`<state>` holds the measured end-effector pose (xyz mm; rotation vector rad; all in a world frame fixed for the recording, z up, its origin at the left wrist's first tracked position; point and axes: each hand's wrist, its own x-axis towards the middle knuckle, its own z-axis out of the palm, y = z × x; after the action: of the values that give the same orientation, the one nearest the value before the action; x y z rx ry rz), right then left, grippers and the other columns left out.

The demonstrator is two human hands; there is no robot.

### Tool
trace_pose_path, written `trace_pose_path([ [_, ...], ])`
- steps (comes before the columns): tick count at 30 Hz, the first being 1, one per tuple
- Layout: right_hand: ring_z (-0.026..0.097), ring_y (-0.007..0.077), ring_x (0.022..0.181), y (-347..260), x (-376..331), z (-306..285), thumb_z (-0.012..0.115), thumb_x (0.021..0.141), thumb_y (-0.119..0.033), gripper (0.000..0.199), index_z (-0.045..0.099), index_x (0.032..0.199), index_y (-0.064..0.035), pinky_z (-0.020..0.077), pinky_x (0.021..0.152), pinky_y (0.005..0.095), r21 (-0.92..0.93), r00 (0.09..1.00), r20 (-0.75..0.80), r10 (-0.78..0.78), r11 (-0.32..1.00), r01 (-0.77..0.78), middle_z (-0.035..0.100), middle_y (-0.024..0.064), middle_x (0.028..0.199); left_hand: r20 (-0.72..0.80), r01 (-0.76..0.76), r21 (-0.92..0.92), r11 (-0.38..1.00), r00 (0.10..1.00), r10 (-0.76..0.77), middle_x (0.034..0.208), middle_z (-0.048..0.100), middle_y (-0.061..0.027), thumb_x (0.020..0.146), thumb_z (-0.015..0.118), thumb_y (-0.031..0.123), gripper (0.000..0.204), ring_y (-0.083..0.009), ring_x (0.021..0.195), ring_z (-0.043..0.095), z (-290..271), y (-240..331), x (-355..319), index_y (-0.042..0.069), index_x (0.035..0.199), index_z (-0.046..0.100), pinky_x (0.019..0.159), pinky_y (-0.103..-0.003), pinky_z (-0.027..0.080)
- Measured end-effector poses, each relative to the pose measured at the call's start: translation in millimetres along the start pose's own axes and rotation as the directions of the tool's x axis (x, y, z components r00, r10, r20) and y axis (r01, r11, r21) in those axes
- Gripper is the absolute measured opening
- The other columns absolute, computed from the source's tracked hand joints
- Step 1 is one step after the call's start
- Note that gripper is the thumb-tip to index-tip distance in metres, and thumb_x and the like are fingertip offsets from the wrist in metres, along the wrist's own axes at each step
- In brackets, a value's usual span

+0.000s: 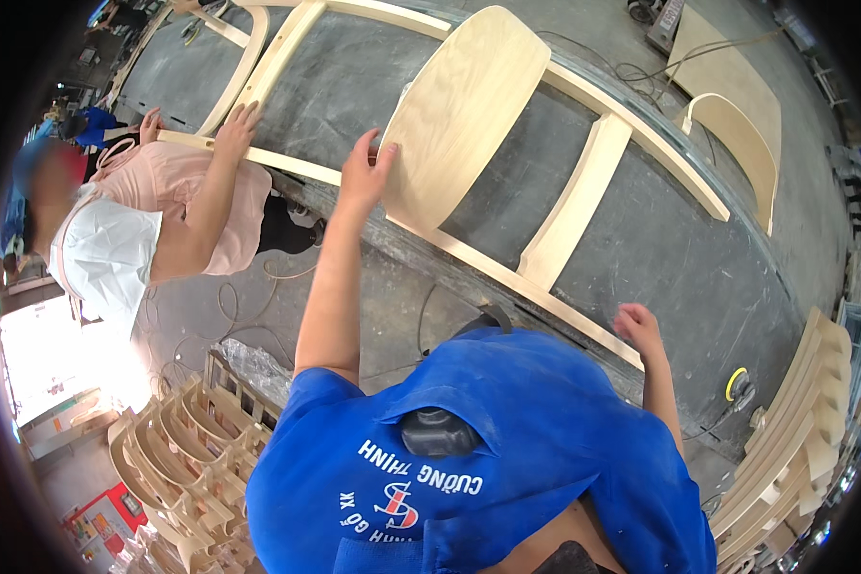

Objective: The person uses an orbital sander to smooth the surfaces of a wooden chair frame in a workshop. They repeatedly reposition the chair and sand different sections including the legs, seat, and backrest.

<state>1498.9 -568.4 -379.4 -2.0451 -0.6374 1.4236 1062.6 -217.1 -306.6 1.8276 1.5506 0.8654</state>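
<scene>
A pale oval wooden chair panel (471,105) lies across a light wooden chair frame (576,201) on the dark grey workbench (674,277). At the panel's left edge is my left hand (364,172), its fingers apart and its thumb touching the wood. I cannot see whether any fingertips reach under the panel. Near the right end of the frame's near rail, my right hand (639,328) hovers with loosely bent fingers apart. Nothing shows in it, and it is slightly blurred.
A co-worker in a pink apron (230,196) stands on the left, hands on another chair frame (282,53). A yellow-rimmed sander (737,385) with a cable sits at the bench's right. Curved wooden parts are stacked at right (794,430) and lower left (187,450). A bent panel (741,143) stands beyond.
</scene>
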Motion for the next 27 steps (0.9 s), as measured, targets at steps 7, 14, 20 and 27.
trace_pose_path([
  [7, 0.064, 0.0123, 0.073, 51.3, -42.0, -5.9, 0.065, 0.086, -0.016, 0.025, 0.062, 0.107, -0.0021, 0.0498, 0.062, 0.0262, -0.043, 0.992, -0.122, -0.013, 0.999, 0.007, 0.066, 0.0059, 0.083, -0.118, -0.203, 0.718, 0.666, 0.907, 0.404, 0.154, 0.016, -0.0212, 0.084, 0.058, 0.053, 0.078, -0.043, 0.142, 0.012, 72.4, 33.8, -7.1, 0.005, 0.142, 0.037, 0.109, -0.063, 0.014],
  [14, 0.063, 0.0129, 0.071, 65.3, -52.8, -12.3, 0.066, 0.085, -0.015, 0.026, 0.062, 0.108, -0.0022, 0.0498, 0.062, 0.0267, -0.146, 0.973, -0.15, -0.177, 0.977, 0.155, 0.065, 0.0062, 0.081, 0.212, -0.503, 0.683, 0.529, 0.83, 0.516, 0.152, 0.026, -0.0145, 0.083, 0.061, 0.046, 0.073, -0.0382, 0.14, 0.021, 136.7, 69.5, -27.3, 0.008, 0.141, 0.04, 0.11, -0.059, 0.019],
  [20, 0.064, 0.0156, 0.07, 121.0, -53.0, -124.1, 0.065, 0.084, -0.015, 0.025, 0.063, 0.105, -0.0014, 0.0502, 0.064, 0.0293, -0.262, 0.893, -0.385, -0.234, 0.955, 0.138, 0.065, 0.0081, 0.077, 0.305, -0.557, 0.616, 0.558, 0.821, 0.483, 0.149, 0.032, -0.0122, 0.077, 0.069, 0.036, 0.074, -0.0355, 0.14, 0.023, 143.5, 44.4, -82.8, 0.01, 0.14, 0.04, 0.11, -0.057, 0.021],
  [27, 0.062, 0.0277, 0.101, 226.6, -97.7, -329.8, 0.074, 0.075, -0.037, 0.051, 0.063, 0.111, -0.0025, 0.0482, 0.086, 0.0387, -0.223, 0.493, -0.857, -0.153, 0.971, -0.086, 0.065, 0.0145, 0.107, 0.382, -0.353, 0.32, 0.879, 0.897, 0.221, 0.122, 0.058, -0.0192, 0.083, 0.067, 0.022, 0.042, -0.0355, 0.116, 0.052, 131.0, -13.0, -182.9, 0.007, 0.121, 0.06, 0.101, -0.045, 0.039],
])
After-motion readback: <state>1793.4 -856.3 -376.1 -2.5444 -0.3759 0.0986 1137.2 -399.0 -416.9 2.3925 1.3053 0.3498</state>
